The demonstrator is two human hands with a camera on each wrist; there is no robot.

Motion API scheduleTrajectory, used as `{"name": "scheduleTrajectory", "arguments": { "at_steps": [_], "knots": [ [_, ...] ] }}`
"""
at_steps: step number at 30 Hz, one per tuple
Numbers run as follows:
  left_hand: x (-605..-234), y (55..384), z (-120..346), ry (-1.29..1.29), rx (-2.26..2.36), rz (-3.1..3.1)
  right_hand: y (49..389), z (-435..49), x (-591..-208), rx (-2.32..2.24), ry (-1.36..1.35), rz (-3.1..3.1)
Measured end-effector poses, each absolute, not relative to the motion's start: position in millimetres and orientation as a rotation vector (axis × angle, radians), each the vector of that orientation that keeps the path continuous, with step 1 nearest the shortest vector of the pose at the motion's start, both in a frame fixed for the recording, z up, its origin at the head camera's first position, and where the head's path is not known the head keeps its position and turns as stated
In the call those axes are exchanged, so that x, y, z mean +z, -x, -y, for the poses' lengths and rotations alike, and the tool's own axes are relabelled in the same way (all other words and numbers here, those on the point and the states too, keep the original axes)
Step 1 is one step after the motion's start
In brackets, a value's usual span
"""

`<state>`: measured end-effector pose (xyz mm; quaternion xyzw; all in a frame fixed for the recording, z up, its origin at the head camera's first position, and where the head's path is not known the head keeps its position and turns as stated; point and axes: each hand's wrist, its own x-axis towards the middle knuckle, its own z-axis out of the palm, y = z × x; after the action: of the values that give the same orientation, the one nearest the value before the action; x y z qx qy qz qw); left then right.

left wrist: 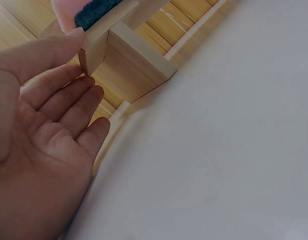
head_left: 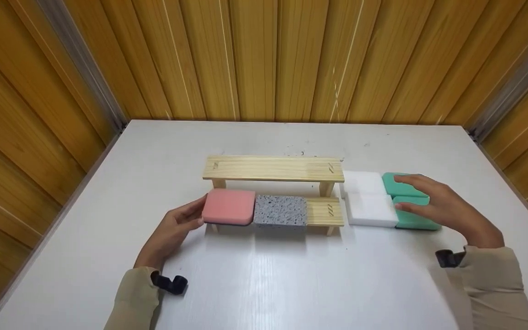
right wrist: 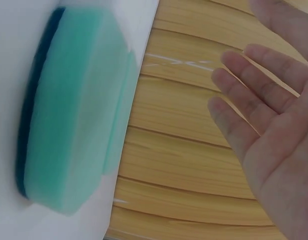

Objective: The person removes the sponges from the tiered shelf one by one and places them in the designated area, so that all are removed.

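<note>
At the left end of the lower wooden shelf (head_left: 322,211) lies a pink sponge (head_left: 228,206) with a dark scouring layer underneath. My left hand (head_left: 172,233) touches that end, its thumb by the sponge's near corner. In the left wrist view the left hand's fingers (left wrist: 68,92) are extended, their tips near the shelf's end. A grey speckled block (head_left: 280,211), like pumice, sits against the pink sponge. My right hand (head_left: 449,206) hovers with spread fingers above two green sponges (head_left: 415,213). In the right wrist view a gap separates the right hand (right wrist: 274,115) from the green sponge (right wrist: 68,105).
Behind the lower shelf stands a higher wooden shelf (head_left: 273,167). Two white sponges (head_left: 371,210) lie between the shelves and the green ones. Everything stands on a white table (head_left: 264,284), with wood-patterned panels (head_left: 255,59) at the back and sides.
</note>
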<state>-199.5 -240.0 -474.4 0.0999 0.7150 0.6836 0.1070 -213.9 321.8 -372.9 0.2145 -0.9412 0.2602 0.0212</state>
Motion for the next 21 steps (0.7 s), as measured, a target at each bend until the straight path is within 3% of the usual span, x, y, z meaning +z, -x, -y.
{"name": "scheduleTrajectory", "arguments": {
  "at_steps": [21],
  "knots": [
    [-474.0,199.4,239.0,-0.301,2.023,-2.097,224.6,-266.7,-365.6,0.788,-0.922,2.771]
  ]
}}
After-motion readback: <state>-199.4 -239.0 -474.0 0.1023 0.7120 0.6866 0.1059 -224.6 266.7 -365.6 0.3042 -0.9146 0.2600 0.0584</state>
